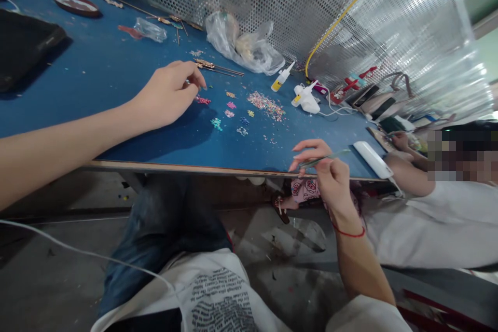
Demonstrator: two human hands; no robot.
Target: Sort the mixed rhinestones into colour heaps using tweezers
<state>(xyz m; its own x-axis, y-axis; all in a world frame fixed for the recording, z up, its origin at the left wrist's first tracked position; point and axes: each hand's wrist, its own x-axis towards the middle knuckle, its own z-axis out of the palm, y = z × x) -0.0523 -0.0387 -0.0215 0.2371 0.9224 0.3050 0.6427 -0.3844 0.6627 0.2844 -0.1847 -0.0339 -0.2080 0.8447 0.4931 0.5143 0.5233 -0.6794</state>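
**Tiny Gems Near Two Busy Hands**

The left hand (pixel 165 94) has a narrow grip. Its thumb and finger pinch close, and a tiny shiny bit (pixel 187 82) seems to sit at the fingertips, but it is too small to tell what it is. The right hand (pixel 332 187), with a red string (pixel 348 232) on its wrist, holds thin green tweezers (pixel 324 160) in its fingers. I cannot tell if the tweezer tips are open or shut.

The left hand is over the blue worktop (pixel 116 46), right beside a small heap of pink gems (pixel 203 100). More little heaps lie at three o'clock from it, and a big mixed pile of gems (pixel 266 105) lies past them. The right hand is out past the worktop's edge, at five o'clock from that pile.

The gems are small and loose. One brush of the left hand could push the heaps together and mix the colors. If the pinch goes loose, the tiny bit could drop and get lost among them. Anything that slips from the tweezers could fall to the floor (pixel 58 264), because they are past the edge. A co-worker's arm (pixel 404 176) is close at two o'clock from the right hand, so a bump could shake them. A small glue bottle (pixel 281 77) lies at one o'clock from the big pile, and a leak could stick gems down.
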